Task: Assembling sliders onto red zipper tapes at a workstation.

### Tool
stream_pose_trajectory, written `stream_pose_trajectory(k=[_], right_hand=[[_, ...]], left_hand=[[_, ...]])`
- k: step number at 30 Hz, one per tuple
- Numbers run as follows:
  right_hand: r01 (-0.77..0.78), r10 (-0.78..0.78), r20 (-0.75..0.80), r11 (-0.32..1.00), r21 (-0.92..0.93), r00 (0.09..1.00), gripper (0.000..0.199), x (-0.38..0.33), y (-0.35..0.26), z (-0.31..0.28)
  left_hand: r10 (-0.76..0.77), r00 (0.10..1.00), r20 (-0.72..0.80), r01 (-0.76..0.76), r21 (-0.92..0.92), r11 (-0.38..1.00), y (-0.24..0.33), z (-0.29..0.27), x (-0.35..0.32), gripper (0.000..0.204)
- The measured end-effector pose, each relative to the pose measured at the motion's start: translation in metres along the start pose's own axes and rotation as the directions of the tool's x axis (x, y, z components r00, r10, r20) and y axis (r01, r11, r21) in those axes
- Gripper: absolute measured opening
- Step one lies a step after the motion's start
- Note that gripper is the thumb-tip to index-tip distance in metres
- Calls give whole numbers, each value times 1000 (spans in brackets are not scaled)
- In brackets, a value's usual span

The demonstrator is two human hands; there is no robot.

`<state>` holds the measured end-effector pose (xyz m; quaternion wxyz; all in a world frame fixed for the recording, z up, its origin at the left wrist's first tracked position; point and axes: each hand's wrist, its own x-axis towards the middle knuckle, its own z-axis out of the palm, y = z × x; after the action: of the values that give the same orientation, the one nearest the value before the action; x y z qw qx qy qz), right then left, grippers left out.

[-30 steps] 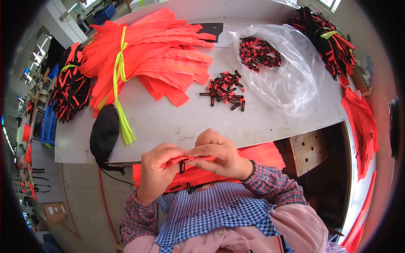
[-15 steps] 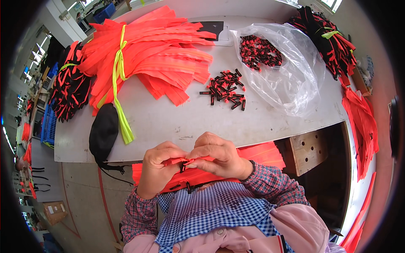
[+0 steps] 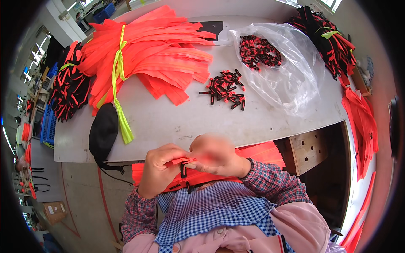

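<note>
My left hand [image 3: 160, 166] is closed, pinching the end of an orange-red zipper [image 3: 180, 160] just in front of the table edge. Against it, my right hand [image 3: 220, 157] has its thumb at the same zipper end; its upper fingers are blurred. A black zipper pull [image 3: 183, 170] hangs down between the two hands. Lower, near the checked apron, shows another black pull [image 3: 188, 186]. More orange-red zipper strips [image 3: 263, 154] lie across my lap beneath both hands.
On the white table [image 3: 168, 122] lie a large tied bundle of orange-red zipper strips [image 3: 156, 55], a loose pile of black-and-red zipper pulls [image 3: 228, 87] and a clear plastic bag [image 3: 291, 92] of more pulls. A black pouch [image 3: 104, 128] hangs over the front edge.
My right hand has shifted slightly down and its fingers have turned, now blurred. The black pull between the hands shows more fully, hanging straight down. My left hand has barely moved.
</note>
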<state>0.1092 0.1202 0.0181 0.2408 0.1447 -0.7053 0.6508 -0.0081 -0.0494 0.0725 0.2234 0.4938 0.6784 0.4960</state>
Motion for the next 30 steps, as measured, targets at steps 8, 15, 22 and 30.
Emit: stream_pose_trajectory(k=[8,15,22,30], right_hand=[[-70,74,-95,997,41,993,10,7,-9,2],[-143,181,-84,931,335,980,7,10,-10,10],[-103,238,-369,931,350,898,9,37,-35,8],[171,-211,-755,976,-133,621,30,114,-105,-132]], left_hand=[[-61,997,-41,57,-104,993,-4,-4,3,17],[-65,997,-36,65,-4,998,29,-14,10,18],[-104,994,25,107,-257,960,32,-12,22,19],[-174,982,78,183,-122,976,-2,-39,17,18]])
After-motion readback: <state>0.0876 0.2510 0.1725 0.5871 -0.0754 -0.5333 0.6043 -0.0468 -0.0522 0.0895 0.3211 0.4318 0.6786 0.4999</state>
